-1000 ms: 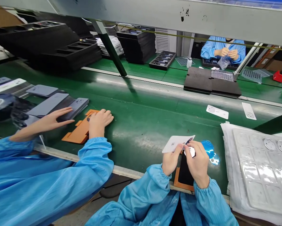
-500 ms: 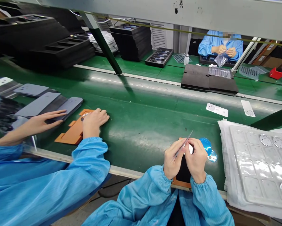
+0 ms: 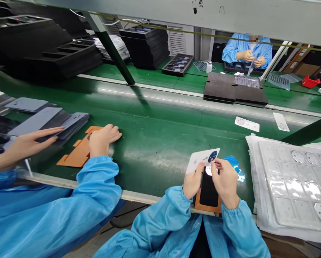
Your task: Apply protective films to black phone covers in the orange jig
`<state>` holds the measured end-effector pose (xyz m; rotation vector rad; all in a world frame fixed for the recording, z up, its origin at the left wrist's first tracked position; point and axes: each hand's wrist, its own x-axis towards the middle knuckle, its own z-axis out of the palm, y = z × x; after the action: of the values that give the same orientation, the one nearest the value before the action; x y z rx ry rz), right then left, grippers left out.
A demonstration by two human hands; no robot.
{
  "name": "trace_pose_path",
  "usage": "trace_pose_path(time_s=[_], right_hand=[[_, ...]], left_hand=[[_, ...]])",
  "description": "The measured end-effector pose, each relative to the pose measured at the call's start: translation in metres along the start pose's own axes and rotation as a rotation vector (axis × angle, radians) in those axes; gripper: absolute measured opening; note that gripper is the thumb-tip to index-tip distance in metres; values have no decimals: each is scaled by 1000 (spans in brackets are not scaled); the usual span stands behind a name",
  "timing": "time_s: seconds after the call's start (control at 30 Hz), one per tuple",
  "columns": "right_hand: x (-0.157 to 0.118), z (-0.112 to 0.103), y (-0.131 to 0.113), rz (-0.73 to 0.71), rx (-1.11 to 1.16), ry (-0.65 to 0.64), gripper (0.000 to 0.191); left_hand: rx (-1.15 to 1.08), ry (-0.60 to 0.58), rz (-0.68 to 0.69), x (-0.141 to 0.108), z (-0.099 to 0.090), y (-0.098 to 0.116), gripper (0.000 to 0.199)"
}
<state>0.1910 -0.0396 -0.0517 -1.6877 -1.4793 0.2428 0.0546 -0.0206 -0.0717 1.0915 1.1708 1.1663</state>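
Note:
My left hand (image 3: 193, 179) is closed on the lower edge of a white card (image 3: 200, 158), which is tilted up with its printed face towards me. Near the card's right corner is a dark blue round patch (image 3: 213, 156). Beside that patch, my right hand (image 3: 226, 181) is closed in a pinch; whatever is between its fingertips is too small to make out. Beneath both hands an orange fixture (image 3: 200, 208) carries a flat black panel (image 3: 209, 193), with a white area at its top partly hidden by my fingers. Shiny blue film pieces (image 3: 232, 163) lie right of the fixture.
To the right, a clear compartment tray (image 3: 280, 195) with several round labels sits on white sheets. Two white cards (image 3: 247, 124) lie farther back. At left, a co-worker's hands (image 3: 102, 139) work by another orange fixture (image 3: 74, 154) and stacked grey panels (image 3: 39, 120).
The white card, edge-on before, has turned to show its printed face. My hands have moved slightly apart, uncovering more of the black panel. The co-worker's left hand has shifted left.

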Motion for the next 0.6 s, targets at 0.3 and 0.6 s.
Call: trace_pose_path(time_s=[0.3,0.6], right_hand=[[3,12,-15,10,15,90,22],[28,-46,91,501,-424,-298,23]], left_hand=[[162,-164,236,-19,10,7,46],[-494,-66,-295,25,-33,7,58]])
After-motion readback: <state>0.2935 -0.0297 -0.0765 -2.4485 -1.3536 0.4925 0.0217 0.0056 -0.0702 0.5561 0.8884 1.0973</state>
